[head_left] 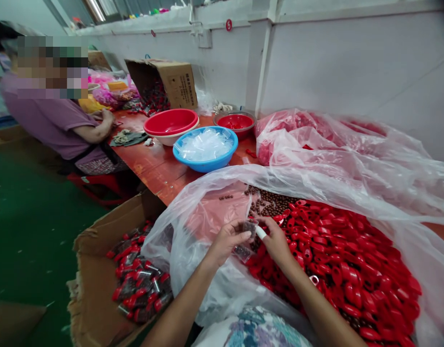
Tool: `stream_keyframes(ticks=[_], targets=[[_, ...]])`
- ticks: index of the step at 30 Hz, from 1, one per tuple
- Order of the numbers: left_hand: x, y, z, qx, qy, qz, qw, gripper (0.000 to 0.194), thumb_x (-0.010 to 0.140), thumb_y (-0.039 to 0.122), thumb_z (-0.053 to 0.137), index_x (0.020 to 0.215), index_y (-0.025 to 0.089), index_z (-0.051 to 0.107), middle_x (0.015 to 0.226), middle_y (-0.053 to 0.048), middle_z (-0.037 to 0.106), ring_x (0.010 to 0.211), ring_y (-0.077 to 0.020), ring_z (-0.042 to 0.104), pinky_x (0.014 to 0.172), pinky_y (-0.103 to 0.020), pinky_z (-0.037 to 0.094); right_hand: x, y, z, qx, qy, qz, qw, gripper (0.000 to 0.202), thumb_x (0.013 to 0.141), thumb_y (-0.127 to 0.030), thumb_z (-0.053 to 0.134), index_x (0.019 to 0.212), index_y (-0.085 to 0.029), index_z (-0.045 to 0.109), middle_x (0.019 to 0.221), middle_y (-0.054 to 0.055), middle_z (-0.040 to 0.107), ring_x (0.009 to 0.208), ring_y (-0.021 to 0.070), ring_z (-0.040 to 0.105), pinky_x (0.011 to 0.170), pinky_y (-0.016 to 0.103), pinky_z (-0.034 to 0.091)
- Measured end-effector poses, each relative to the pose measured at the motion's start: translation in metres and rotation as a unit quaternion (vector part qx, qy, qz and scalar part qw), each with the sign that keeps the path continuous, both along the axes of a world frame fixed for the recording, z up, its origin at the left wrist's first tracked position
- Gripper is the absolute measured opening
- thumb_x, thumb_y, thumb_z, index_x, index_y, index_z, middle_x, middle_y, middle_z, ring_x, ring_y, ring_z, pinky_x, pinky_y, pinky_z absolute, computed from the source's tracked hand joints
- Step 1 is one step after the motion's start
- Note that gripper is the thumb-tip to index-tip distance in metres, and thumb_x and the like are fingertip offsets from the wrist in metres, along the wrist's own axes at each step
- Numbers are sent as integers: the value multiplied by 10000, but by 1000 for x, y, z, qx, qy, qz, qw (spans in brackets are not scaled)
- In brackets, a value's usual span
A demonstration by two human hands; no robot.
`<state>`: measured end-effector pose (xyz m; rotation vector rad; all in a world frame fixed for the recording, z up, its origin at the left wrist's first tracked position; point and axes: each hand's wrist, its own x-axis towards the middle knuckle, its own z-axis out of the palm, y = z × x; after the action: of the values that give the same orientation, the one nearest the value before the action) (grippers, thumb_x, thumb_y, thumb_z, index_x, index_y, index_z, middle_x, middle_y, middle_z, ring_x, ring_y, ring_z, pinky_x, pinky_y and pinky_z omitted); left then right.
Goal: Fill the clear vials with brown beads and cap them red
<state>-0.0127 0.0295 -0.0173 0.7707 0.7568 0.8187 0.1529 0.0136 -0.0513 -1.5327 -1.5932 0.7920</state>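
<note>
My left hand [225, 241] is closed around a small clear plastic container [250, 228] that looks dark inside, apparently from brown beads. Against the container's right side, my right hand [275, 239] pinches with its fingertips; a white wrap [260, 233] covers one digit. Both hands are above clear plastic sheeting at the edge of a large heap of red plastic caps [337, 255]. Brown beads [270, 202] lie scattered just beyond my fingers. Below the hands, another clear container [242, 251] with dark contents rests on the sheeting, partly hidden.
A cardboard box [88, 270] at lower left holds several red-capped containers [140, 277]. On the red table [146, 166] stand a blue basin [203, 165] of clear plastic pieces, a red basin [171, 123] and a tipped carton [178, 84]. A person [52, 115] sits at far left.
</note>
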Motion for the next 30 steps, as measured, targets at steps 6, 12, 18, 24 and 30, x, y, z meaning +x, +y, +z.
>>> stream_keyframes(ticks=[6,12,18,24,30], targets=[[9,-12,-4,-4,9,-29,1000,412,677,216,736,1069,164,622,984,-77,670,868,-181,627,779,-307,501,14,-23,21,-98,274,-65,955,387,835,-367,530,1193,-228,484,946,45,647,705,174,642,561,292,521],[18,-25,-9,4,11,-60,998,380,693,252,723,1050,162,632,1051,-95,655,935,-198,602,798,-333,497,28,-43,36,-168,533,-67,826,506,667,-263,750,1149,-267,594,1034,8,663,820,151,642,721,261,527],[28,-36,-7,-4,43,-65,997,431,623,282,767,1018,151,655,990,-75,668,844,-175,613,779,-311,487,34,-64,38,-110,431,-78,892,457,751,-333,674,1192,-279,568,1237,35,587,1034,233,603,931,414,456],[37,-41,-12,36,83,-76,993,377,608,276,771,955,150,691,892,-52,681,816,-173,605,788,-286,455,34,-81,37,-13,147,-17,989,358,865,-328,502,1216,-277,556,1261,41,569,1187,220,497,1035,458,344],[44,-43,-11,100,121,-97,983,279,649,285,736,894,153,719,796,-22,676,738,-158,587,741,-252,436,41,-89,27,40,71,0,997,379,869,-225,450,1234,-275,538,1238,48,585,1151,209,531,989,442,411]])
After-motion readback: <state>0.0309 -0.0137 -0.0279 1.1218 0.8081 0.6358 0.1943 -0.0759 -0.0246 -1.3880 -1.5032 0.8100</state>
